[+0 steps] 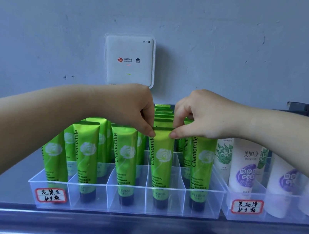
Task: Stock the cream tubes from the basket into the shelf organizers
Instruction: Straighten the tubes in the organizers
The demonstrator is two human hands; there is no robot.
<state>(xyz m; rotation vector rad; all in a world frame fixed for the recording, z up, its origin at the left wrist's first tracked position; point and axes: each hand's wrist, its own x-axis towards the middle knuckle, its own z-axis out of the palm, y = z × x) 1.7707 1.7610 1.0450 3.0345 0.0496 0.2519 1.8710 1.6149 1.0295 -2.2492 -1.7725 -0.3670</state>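
Head view: both hands meet over one green Chamomile tube (161, 162), standing cap-down in the near row of the clear organizer (162, 212), fourth compartment from the left. Left hand (131, 107) pinches the tube's top crimp at its left corner, fingers curled; right hand (196, 114) pinches the right corner the same way. Tube roughly upright, dark cap at the compartment floor. More green tubes (84, 158) fill neighbouring compartments left, right and far behind. Organizer has a red-bordered handwritten label (50, 195) at near left and sits on a shelf (132, 228). Just right, a second organizer (275, 215) holds white tubes (243, 167), also labelled. White WiFi box (129, 60) on the far wall (65, 11). Basket not in view.
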